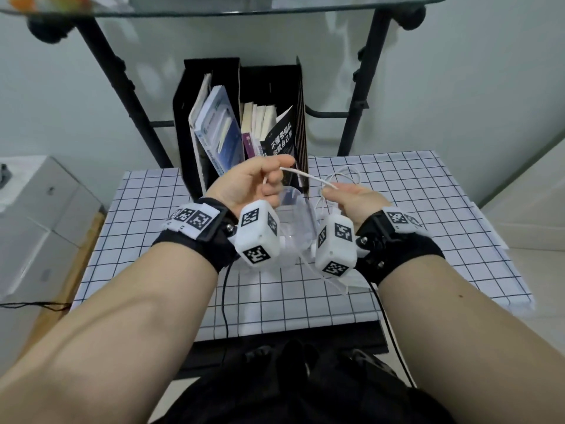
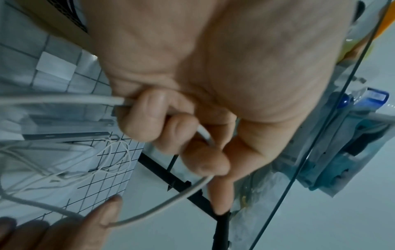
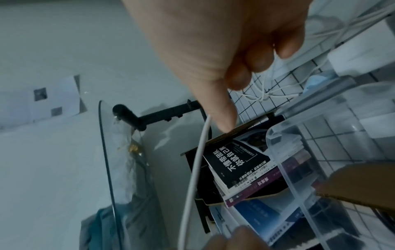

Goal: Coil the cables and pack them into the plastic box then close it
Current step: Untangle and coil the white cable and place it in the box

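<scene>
Both hands' grip (image 1: 253, 182) (image 1: 351, 198) clamped on white cable (image 1: 308, 176), before black book (image 1: 281, 139) titled "不懂带团队你就自己累".

A table covered with a white black-gridded cloth (image 1: 397, 191) stands in the centre. At its far left edge sits a black two-compartment file holder (image 1: 211, 87) holding booklets, among them a black book with white Chinese lettering (image 1: 282, 139). A black metal frame (image 1: 122, 81) carries a glass shelf (image 1: 214, 7) overhead. White cardboard boxes (image 1: 39, 209) stand at the left.
</scene>
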### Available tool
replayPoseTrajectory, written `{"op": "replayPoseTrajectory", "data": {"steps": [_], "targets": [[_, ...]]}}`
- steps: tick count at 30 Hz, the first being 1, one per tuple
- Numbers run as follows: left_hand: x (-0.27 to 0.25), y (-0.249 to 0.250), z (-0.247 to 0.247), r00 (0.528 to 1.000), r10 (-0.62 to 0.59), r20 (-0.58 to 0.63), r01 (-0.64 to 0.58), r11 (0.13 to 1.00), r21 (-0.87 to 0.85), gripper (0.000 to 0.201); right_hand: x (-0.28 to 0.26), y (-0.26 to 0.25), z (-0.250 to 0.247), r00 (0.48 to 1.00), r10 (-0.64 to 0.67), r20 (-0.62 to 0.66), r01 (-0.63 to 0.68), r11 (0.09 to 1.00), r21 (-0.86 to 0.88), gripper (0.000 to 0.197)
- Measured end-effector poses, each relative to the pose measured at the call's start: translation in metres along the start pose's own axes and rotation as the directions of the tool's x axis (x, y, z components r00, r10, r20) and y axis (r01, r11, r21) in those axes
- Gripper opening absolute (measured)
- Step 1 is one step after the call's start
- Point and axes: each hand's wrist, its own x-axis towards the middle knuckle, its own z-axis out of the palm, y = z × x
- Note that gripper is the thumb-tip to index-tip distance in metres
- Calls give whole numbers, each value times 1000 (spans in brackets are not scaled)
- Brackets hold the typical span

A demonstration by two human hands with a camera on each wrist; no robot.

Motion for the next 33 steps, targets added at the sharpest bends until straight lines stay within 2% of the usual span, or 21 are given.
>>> {"op": "replayPoseTrajectory", "data": {"steps": [2, 4, 10, 13, 17, 20, 22, 25, 29, 31, 33], "targets": [[-2, 6, -8, 997, 74, 19, -71, 993, -92, 12, 9, 3, -3, 997, -15, -74, 12, 999, -37, 39], [-3, 15, -17, 990, 138, 3, -135, 974, -182, 10, 10, 3, -9, 994, -5, -113, -2, 998, -63, 35], [-4, 23, -32, 956, 162, -244, -221, 946, -237, 11, 2, 2, -10, 997, -8, -75, -3, 991, -133, 39], [-2, 18, -42, 930, 140, -341, -221, 952, -210, 19, -4, -2, -2, 1000, 10, -9, -10, 999, 35, 27], [-3, 9, -48, 864, 113, -491, -207, 968, -143, 19, -13, -7, 10, 1000, 20, 18, -23, 987, 158, 32], [-9, 2, -48, 840, 79, -537, -120, 992, -42, 16, -12, -11, 22, 983, 75, 165, -141, 889, 435, 27], [-13, -2, -46, 853, 50, -519, -20, 998, 64, 15, -12, -16, 29, 967, 90, 236, -202, 838, 508, 22], [-16, -11, -41, 900, 17, -435, 99, 965, 243, 15, -18, -24, 35, 939, 48, 340, -211, 863, 460, 18], [-23, -9, -27, 977, 4, -215, 48, 971, 234, 24, -29, -19, 48, 928, -8, 372, -92, 964, 250, 16], [-27, -5, -20, 990, 18, -141, 17, 969, 246, 21, -31, -12, 52, 931, -28, 364, -37, 985, 170, 14], [-30, -2, -18, 991, 44, -129, -4, 954, 299, 13, -32, -8, 56, 922, -21, 387, -32, 991, 131, 16]]}}
